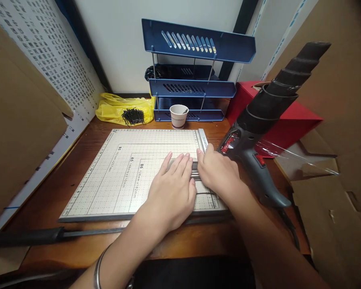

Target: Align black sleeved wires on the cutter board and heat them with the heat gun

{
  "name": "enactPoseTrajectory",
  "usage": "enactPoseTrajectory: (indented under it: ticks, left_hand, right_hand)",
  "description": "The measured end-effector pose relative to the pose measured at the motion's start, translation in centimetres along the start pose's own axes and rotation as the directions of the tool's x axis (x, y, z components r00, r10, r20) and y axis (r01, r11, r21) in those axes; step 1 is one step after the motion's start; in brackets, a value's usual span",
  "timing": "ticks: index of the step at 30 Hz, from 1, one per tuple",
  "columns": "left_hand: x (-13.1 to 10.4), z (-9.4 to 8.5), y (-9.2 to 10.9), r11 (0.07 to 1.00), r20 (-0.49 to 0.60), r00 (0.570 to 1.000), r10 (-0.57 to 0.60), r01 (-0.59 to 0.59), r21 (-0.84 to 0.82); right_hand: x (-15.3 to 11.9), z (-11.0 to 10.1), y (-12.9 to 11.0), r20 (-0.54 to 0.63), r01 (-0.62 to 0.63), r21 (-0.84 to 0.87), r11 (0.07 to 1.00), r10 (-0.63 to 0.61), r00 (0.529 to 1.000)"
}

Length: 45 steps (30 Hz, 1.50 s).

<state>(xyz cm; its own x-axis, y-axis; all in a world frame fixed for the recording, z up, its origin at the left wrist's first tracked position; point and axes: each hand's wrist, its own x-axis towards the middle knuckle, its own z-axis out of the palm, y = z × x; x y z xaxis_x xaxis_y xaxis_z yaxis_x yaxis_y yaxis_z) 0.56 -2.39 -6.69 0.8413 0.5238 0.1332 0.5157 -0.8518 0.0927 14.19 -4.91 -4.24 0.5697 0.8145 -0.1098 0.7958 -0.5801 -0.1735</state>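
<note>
Thin black strips [195, 171] lie side by side on a cream paper-cutter board [108, 176] printed with a grid. My left hand [173, 186] rests flat on the board, fingers stretched out and pointing away, over the left part of the strips. Close to its right, my right hand [218, 168] bears on the strips' right part near the metal edge rail [203, 138], its fingers bent down. What its fingertips hold, if anything, is hidden. One separate dark strip [203, 193] lies nearer to me.
A paper cup [179, 116] stands behind the board, before a blue tray rack [192, 88]. Black pieces [132, 116] lie on a yellow bag [108, 108]. At right are a heat gun [255, 120] and red box [301, 120]; the cutter's handle [27, 237] is front left.
</note>
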Motion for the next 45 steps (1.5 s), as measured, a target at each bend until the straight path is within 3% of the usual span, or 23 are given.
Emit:
enactPoseTrajectory:
  ticks: [8,22,26,30,33,45]
  left_hand:
    - [0.0,0.3,0.1,1.0,-0.003,1.0,-0.007,0.007,-0.002]
    - [0.1,-0.2,0.0,0.999,0.053,0.998,-0.022,0.023,-0.025]
    - [0.0,0.0,0.1,1.0,0.046,0.999,-0.013,0.013,-0.013]
    - [-0.1,0.1,0.2,1.0,0.056,0.998,0.017,-0.017,-0.001]
    - [-0.2,0.0,0.1,1.0,0.064,0.998,0.018,-0.018,0.001]
    - [-0.2,0.0,-0.4,0.998,0.084,0.994,0.063,-0.063,-0.004]
  right_hand:
    - [1.2,0.6,0.2,-0.002,0.037,-0.051,0.998,-0.037,0.999]
    - [0.7,0.0,0.3,0.02,0.025,-0.022,0.999,-0.025,1.0]
    - [-2.1,0.6,0.7,-0.121,0.056,-0.015,0.998,-0.058,0.991]
    - [-5.8,2.4,1.2,-0.299,0.254,-0.036,0.967,-0.253,0.92]
    - [-6.8,3.3,1.3,-0.282,0.323,-0.054,0.945,-0.324,0.903]
    - [-6.2,3.5,1.5,-0.193,0.338,-0.013,0.941,-0.335,0.922]
